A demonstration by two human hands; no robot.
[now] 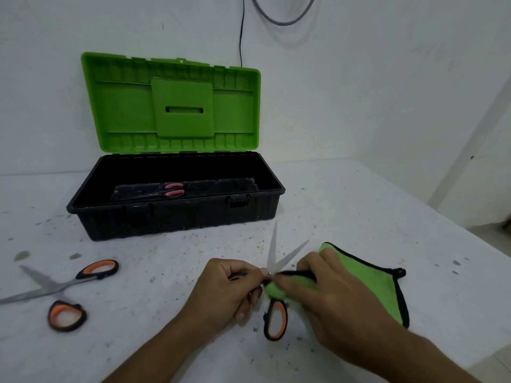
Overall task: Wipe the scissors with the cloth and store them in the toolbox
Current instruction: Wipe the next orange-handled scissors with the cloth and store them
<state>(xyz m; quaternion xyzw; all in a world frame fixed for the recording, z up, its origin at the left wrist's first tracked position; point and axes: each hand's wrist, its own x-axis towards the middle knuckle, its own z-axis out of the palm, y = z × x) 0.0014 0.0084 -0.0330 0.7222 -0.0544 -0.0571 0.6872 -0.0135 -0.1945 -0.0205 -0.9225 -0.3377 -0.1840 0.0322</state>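
Observation:
My left hand (231,286) grips one handle of an orange-and-black pair of scissors (275,319), whose blades spread open and point away from me. My right hand (329,294) presses a green cloth (373,283) with black trim against the scissors near the pivot. The rest of the cloth lies on the table to the right. Behind stands the black toolbox (177,214) with its green lid (174,103) raised. A pink-handled pair of scissors (168,190) lies inside it. Another orange-handled pair (63,288) lies open on the table at the left.
The white table (359,211) is speckled with dirt and runs to an edge at the right. A white wall stands close behind the toolbox, with a black cable (242,31) and a grey cable (284,17) hanging on it.

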